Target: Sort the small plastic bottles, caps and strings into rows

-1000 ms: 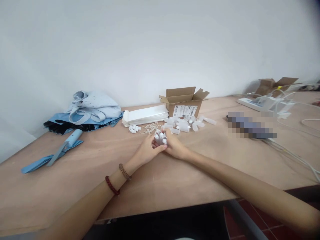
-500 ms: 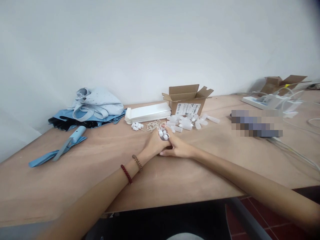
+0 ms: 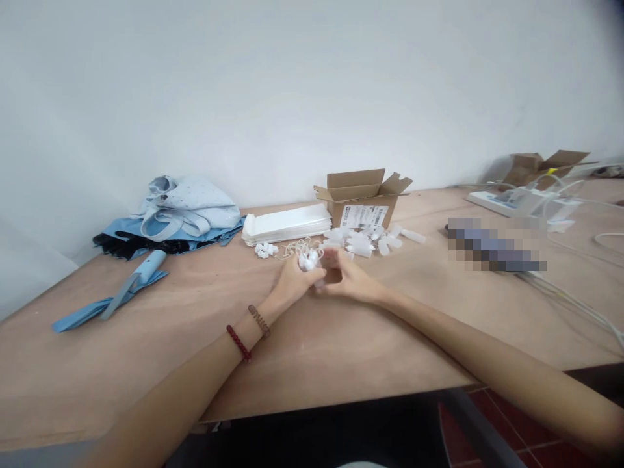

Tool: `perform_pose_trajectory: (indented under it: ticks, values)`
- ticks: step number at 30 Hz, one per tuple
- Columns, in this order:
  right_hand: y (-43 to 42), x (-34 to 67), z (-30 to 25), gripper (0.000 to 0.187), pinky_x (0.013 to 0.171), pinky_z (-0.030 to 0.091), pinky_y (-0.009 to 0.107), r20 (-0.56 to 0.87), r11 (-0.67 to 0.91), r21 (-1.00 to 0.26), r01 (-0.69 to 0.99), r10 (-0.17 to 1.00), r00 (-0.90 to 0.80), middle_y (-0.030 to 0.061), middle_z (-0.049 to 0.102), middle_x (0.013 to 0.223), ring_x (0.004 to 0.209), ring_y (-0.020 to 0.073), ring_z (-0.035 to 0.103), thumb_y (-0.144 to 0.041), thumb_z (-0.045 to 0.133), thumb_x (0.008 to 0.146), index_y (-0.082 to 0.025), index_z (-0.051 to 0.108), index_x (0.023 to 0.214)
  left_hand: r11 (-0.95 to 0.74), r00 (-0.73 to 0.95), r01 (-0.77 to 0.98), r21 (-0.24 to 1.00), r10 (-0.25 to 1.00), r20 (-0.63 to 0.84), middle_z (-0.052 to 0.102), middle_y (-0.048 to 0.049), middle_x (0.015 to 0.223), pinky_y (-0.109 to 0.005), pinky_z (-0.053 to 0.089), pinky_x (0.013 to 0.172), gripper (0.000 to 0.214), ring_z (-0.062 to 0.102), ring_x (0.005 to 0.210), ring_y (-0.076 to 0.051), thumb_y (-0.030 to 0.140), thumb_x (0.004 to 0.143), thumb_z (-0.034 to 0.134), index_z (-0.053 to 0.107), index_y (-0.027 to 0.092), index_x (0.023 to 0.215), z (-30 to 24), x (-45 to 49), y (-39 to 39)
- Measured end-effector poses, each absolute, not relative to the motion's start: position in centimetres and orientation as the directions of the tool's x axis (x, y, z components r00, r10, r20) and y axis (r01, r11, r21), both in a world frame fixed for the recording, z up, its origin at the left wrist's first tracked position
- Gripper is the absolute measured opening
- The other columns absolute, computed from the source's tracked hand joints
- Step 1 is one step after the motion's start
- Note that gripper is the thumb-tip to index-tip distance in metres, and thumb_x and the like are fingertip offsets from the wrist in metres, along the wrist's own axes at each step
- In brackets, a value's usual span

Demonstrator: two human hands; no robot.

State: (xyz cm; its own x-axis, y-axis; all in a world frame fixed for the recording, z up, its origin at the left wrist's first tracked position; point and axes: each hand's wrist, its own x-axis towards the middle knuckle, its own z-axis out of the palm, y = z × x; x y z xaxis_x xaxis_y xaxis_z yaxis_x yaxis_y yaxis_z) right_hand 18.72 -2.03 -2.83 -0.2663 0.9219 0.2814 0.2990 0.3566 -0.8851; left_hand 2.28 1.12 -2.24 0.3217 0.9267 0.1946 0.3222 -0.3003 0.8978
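Note:
Both of my hands meet over the middle of the wooden table (image 3: 341,351). My left hand (image 3: 291,284) is closed round a bunch of small white plastic bottles (image 3: 309,260) whose caps stick up above the fingers. My right hand (image 3: 347,279) curls against the same bunch from the right, fingers bent, somewhat blurred. Just beyond the hands lie a heap of loose white bottles (image 3: 363,240), a tangle of rubber bands (image 3: 295,247) and a few white caps (image 3: 266,249). Two bead bracelets (image 3: 248,331) sit on my left wrist.
An open cardboard box (image 3: 363,195) and a stack of white bags (image 3: 285,224) stand behind the bottles. A blue folded umbrella and cloth (image 3: 180,214) lie far left, its blue sleeve (image 3: 114,296) nearer. A power strip with cables (image 3: 526,201) and another box (image 3: 543,166) occupy the right.
Both hands stayed together on the bottle bunch, shifting slightly. The left fingers have wrapped higher round the bottles, and the right hand has turned against them.

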Motion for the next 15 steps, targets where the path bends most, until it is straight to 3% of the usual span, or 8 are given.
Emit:
perform_pose_trajectory:
  ticks: [2, 7, 11, 15]
  values:
    - [-1.7, 18.5, -3.3, 0.078, 0.093, 0.043, 0.042, 0.277, 0.387, -0.871, 0.304, 0.896, -0.348, 0.0093, 0.053, 0.119, 0.107, 0.0253, 0.053, -0.033, 0.078, 0.060, -0.021, 0.038, 0.125, -0.378, 0.355, 0.391, 0.839, 0.903, 0.241, 0.064, -0.0016, 0.077, -0.029, 0.044, 0.063, 0.020, 0.057, 0.071, -0.018, 0.032, 0.070, 0.064, 0.058, 0.016, 0.080, -2.4, 2.2, 0.7]
    - [-0.8, 18.3, -4.5, 0.052, 0.086, 0.044, 0.038, 0.408, 0.517, -0.813, 0.267, 0.834, -0.372, 0.0053, 0.056, 0.104, 0.098, 0.0228, 0.054, -0.031, 0.072, 0.068, -0.021, 0.045, 0.111, -0.575, 0.472, 0.461, 0.676, 0.804, 0.362, 0.061, -0.0030, 0.084, -0.032, 0.042, 0.070, 0.025, 0.055, 0.076, -0.019, 0.041, 0.077, 0.061, 0.054, 0.018, 0.082, -2.9, 2.3, -0.1]
    - [-0.8, 18.2, -4.5, 0.041, 0.081, 0.044, 0.036, 0.395, 0.488, -0.828, 0.274, 0.857, -0.332, 0.0039, 0.056, 0.098, 0.090, 0.0210, 0.054, -0.029, 0.067, 0.071, -0.020, 0.046, 0.104, -0.527, 0.442, 0.425, 0.736, 0.831, 0.339, 0.060, -0.0057, 0.094, -0.035, 0.044, 0.079, 0.030, 0.056, 0.086, -0.020, 0.044, 0.081, 0.057, 0.051, 0.017, 0.094, -3.2, 2.7, -0.3]
    - [-1.2, 17.2, -4.1, 0.037, 0.082, 0.045, 0.035, 0.404, 0.451, -0.880, 0.147, 0.875, -0.268, 0.0047, 0.057, 0.098, 0.092, 0.0208, 0.055, -0.027, 0.064, 0.073, -0.019, 0.047, 0.104, -0.443, 0.356, 0.357, 0.822, 0.878, 0.319, 0.050, -0.0155, 0.123, -0.041, 0.039, 0.096, 0.066, 0.049, 0.114, -0.026, 0.045, 0.072, 0.068, 0.037, 0.014, 0.121, -3.4, 3.1, -0.4]
